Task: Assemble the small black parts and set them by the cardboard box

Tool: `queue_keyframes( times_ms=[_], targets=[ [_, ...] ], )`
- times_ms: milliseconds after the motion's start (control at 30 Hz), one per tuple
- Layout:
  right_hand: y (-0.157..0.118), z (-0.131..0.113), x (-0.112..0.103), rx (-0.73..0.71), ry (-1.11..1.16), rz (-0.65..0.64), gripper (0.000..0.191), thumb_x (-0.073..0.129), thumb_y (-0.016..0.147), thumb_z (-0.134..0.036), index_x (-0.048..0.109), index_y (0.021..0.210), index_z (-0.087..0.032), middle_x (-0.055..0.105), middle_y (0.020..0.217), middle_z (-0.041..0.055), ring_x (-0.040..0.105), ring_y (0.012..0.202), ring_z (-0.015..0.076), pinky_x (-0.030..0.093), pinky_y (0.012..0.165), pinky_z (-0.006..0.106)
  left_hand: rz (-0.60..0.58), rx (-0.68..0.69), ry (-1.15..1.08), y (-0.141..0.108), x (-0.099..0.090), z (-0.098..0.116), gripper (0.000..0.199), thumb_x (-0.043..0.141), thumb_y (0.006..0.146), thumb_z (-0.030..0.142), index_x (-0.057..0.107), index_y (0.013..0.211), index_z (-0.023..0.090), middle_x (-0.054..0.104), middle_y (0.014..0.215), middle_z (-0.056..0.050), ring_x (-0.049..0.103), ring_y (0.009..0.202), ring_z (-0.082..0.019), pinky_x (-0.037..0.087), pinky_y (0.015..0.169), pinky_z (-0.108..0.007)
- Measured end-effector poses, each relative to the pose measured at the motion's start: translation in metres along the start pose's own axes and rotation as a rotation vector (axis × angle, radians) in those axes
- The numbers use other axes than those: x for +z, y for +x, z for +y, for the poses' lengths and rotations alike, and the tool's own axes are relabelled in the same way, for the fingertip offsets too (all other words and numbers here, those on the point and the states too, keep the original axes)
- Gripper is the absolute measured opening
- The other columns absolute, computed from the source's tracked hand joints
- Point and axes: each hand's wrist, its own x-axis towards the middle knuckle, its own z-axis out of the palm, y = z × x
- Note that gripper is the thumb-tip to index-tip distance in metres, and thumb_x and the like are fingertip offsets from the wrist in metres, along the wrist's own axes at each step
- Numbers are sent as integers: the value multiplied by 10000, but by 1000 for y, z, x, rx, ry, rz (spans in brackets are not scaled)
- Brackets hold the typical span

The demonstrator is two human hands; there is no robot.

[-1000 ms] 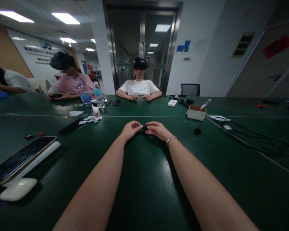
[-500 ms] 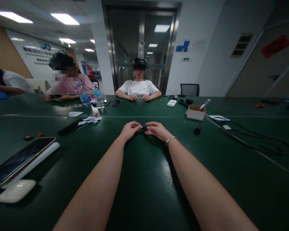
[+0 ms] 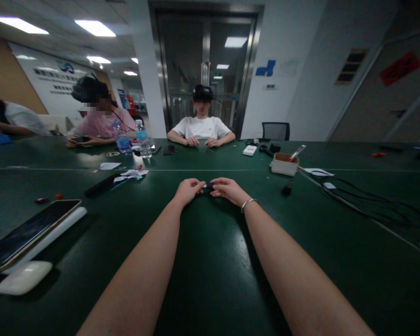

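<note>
Left hand pinches one end of a small dark piece, which sits between both hands over the green table. Right hand pinches the other end; two-ended grip probably steadies it.

I see a phone left of my grip, a box and cables right, a person straight behind.
</note>
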Motion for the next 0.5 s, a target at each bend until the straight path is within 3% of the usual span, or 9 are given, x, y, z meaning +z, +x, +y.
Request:
queue_keyframes(
  times_ms=[500],
  targets=[
    [0,0,0,-4,-14,-3,219,554,786,57,610,931,-97,681,734,57,679,572,108,586,598,191,30,-22,173,-5,-1,6,435,514,755,582,652,651,183,658,603,-36,568,551,-152,373,562,-270]
  ],
)
